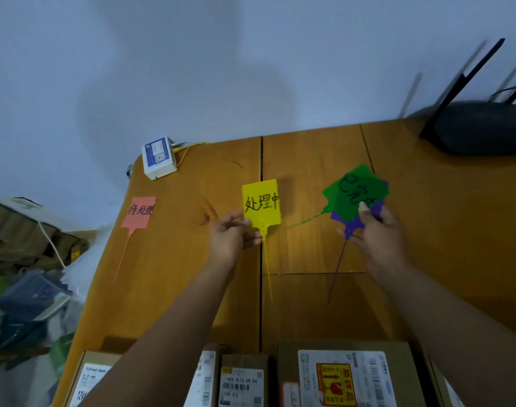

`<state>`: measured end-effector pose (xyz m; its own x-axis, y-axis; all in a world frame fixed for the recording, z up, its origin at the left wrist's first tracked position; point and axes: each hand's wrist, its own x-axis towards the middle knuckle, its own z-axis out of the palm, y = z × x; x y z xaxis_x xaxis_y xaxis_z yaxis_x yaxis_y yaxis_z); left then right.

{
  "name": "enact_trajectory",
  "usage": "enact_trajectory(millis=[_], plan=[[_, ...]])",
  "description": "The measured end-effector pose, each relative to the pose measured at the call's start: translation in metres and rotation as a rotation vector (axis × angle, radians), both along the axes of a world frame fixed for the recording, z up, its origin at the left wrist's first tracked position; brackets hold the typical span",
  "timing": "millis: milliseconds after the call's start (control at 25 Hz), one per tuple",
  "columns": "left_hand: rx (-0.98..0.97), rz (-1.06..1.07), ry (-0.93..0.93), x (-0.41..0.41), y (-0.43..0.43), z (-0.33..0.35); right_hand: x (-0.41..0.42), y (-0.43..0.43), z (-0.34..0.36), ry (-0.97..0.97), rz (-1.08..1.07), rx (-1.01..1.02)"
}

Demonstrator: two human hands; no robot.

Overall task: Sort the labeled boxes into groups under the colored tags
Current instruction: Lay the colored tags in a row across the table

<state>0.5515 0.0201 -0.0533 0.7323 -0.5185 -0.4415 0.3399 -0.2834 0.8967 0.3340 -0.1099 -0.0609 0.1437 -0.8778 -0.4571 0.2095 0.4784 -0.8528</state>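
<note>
A pink tag point(138, 212) with black writing lies flat on the wooden table point(174, 259) at the left. My left hand point(229, 236) pinches the lower edge of a yellow tag point(261, 203), its long strap hanging toward me. My right hand point(377, 233) grips a green tag point(352, 188) stacked over a purple tag point(353, 223), thumb pressed on the green one. Several labeled cardboard boxes line the near edge: a small one point(241, 380), a larger one with a yellow-red sticker point(343, 377), and one at the left point(89, 377) partly behind my arm.
A white adapter box point(158, 158) with a yellow cable sits at the table's far left corner. A black router point(480, 127) with antennas stands at the far right. Clutter of bags and cardboard point(25, 274) lies beyond the table's left edge. The wall is behind.
</note>
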Motion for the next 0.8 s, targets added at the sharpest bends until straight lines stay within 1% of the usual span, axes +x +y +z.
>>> enact_trajectory(millis=[120, 240, 280, 320, 400, 440, 480, 520, 600, 640, 800], plan=[[0.117, -0.031, -0.096, 0.020, -0.021, -0.018, -0.012, -0.015, -0.008, 0.023, 0.000, -0.009], [0.228, -0.061, -0.243, 0.033, -0.045, -0.036, -0.020, -0.018, -0.019, 0.077, 0.091, -0.016], [0.289, -0.087, -0.315, 0.037, -0.049, -0.039, -0.022, -0.016, -0.023, 0.092, 0.119, -0.018], [0.387, -0.131, -0.428, 0.040, -0.051, -0.042, -0.023, -0.015, -0.026, 0.102, 0.140, -0.020], [0.613, -0.244, -0.717, 0.043, -0.045, -0.049, -0.024, -0.011, -0.028, 0.110, 0.161, -0.024], [0.636, -0.309, -0.849, 0.043, -0.039, -0.051, -0.024, -0.009, -0.028, 0.113, 0.165, -0.024], [0.598, -0.409, -0.966, 0.043, -0.033, -0.056, -0.023, -0.007, -0.028, 0.118, 0.168, -0.025], [0.544, -0.556, -1.062, 0.042, -0.028, -0.060, -0.023, -0.006, -0.029, 0.122, 0.172, -0.026], [0.536, -0.819, -1.194, 0.036, -0.018, -0.070, -0.023, -0.003, -0.029, 0.123, 0.181, -0.034], [0.557, -0.853, -1.227, 0.032, -0.014, -0.074, -0.023, -0.001, -0.029, 0.124, 0.186, -0.039], [0.634, -0.729, -1.259, 0.013, -0.005, -0.081, -0.022, 0.004, -0.021, 0.121, 0.237, -0.054]])
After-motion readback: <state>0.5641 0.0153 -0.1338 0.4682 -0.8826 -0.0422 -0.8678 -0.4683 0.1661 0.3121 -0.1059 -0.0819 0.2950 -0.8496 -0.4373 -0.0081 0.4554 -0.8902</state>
